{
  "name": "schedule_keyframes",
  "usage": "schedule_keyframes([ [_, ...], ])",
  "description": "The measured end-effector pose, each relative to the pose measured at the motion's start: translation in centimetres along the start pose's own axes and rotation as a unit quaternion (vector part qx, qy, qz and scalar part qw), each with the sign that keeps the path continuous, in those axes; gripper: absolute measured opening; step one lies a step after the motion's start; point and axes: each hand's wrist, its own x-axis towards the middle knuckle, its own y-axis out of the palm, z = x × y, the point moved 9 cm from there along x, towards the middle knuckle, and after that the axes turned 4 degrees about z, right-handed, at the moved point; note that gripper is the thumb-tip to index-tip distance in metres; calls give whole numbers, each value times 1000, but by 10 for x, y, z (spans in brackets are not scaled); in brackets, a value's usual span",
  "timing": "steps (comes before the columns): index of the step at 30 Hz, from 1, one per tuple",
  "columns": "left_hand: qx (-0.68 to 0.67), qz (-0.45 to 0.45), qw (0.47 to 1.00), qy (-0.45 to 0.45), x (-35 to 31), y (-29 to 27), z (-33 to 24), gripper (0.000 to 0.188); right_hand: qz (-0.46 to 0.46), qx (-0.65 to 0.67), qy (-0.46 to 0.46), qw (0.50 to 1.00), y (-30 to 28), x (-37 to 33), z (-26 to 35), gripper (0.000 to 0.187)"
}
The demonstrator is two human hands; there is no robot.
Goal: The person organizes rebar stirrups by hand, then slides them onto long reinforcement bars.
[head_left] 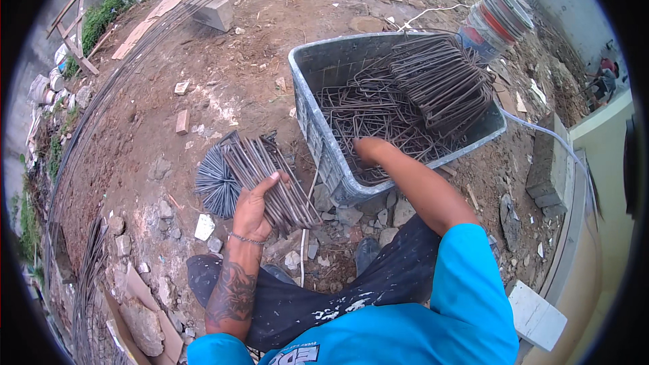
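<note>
My left hand (251, 211) is closed round a stack of bent steel rebar stirrups (274, 182), its thumb lying over the top. Just behind that stack, a round fanned coil of grey steel rods (216, 179) rests on the dirt. My right hand (369, 151) reaches over the near rim of a grey plastic crate (348, 189), down among loose rebar stirrups (365, 98); its fingers are mostly hidden from sight. At the crate's right side, a neatly lined-up bundle of stirrups (443, 78) lies on top of the loose ones.
Stacked buckets (493, 23) stand beyond the crate's far right corner. A concrete block (213, 13) sits on the dirt at far left, and long steel bars (88, 111) curve along the left. A pale hose (547, 132) runs past the right wall. Rubble surrounds my feet.
</note>
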Motion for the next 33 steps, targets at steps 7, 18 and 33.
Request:
schedule_keyframes([
  [7,-3,-7,1000,-6,-1,3,1,12,-48,-57,-1,997,-47,-17,21,21],
  [18,-25,16,999,-19,2,11,5,11,-372,285,-29,883,-201,-152,-22,34],
  [33,-28,32,999,-3,-5,23,-7,12,-459,614,-101,634,-197,-160,-69,20],
])
